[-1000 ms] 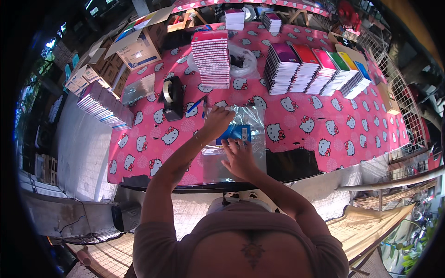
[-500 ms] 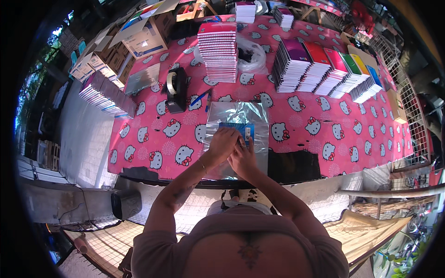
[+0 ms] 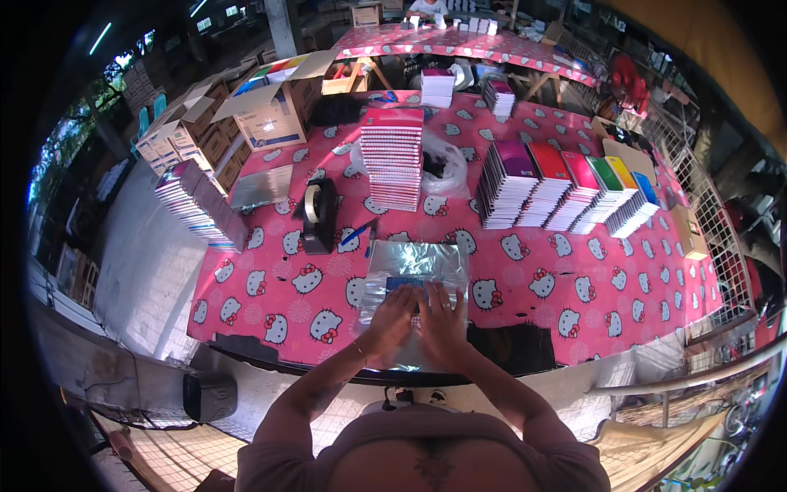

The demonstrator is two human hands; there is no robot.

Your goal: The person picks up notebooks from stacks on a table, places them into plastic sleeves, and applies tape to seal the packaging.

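Note:
A stack of clear plastic sheets or bags (image 3: 420, 259) lies at the table's near edge. On it is a flat blue item (image 3: 402, 284), perhaps a card or small notebook, mostly covered by my hands. My left hand (image 3: 392, 318) rests on its lower left part, fingers stretched forward. Beside it my right hand (image 3: 441, 321) lies flat with its fingers spread, over the item's right side. Neither hand shows anything gripped. A blue pen (image 3: 354, 236) lies just beyond, to the left. Farther left stands a black tape dispenser (image 3: 318, 223) with a roll on it.
A tall notebook stack (image 3: 392, 164) stands behind the plastic. Several coloured notebook stacks (image 3: 512, 184) line the right. At the left are another notebook stack (image 3: 197, 209), a silvery sheet pile (image 3: 262, 189) and open cardboard boxes (image 3: 270, 119). Another person (image 3: 428, 10) sits at the far table.
The view has tilted up, bringing in the far table and a person. My hands have gone from fingers bunched together on the blue item to lying flatter and spread over it.

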